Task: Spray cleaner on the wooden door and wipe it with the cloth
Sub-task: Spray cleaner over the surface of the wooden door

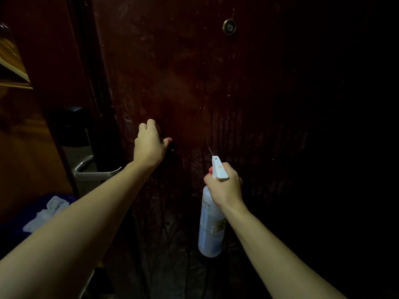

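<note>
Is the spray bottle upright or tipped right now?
Roughly upright: the spray bottle hangs body-down from the right hand, nozzle aimed at the door.

Dark wet door point(194, 83); upright white bottle point(210, 225); crumpled cloth point(46, 212).

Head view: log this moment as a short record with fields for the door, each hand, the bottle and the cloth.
door: dark wooden door, wet drip streaks, peephole at the top
left hand: left hand against the door, no cloth visible in it
right hand: right hand gripping the spray bottle, nozzle towards the door
cloth: pale cloth lying low at left, untouched
</note>
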